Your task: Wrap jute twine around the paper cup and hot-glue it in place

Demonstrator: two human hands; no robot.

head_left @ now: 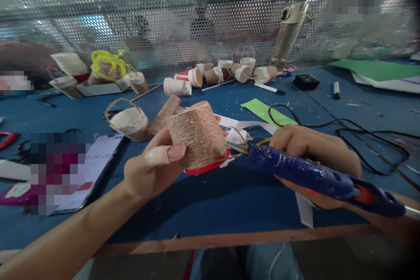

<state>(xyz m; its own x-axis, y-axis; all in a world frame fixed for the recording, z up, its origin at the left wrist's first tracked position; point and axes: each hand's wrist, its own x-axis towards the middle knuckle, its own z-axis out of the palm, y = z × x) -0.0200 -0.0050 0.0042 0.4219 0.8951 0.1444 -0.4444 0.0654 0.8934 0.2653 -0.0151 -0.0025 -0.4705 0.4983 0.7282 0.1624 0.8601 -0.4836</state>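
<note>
Tilted on its side above the table, a paper cup wrapped in twine (198, 135) shows a red band at its lower edge. My left hand (154, 162) grips it, thumb on the near side and fingers behind. A blue hot glue gun (295, 170) is in my right hand (315, 148), fingers closed around its body. Its metal nozzle reaches the cup's right edge, close to the red band; whether it touches I cannot tell. Just behind the nozzle lie a white lace bit (238, 135) and a white ribbon (262, 126).
Several small twine baskets stand along the back, one with a handle (129, 120) nearer left. White paper cups (177, 87) lie behind. A clear bottle (288, 35) leans by the mesh panel. Black cable (348, 127), green paper (262, 111) and a phone (105, 157) are around.
</note>
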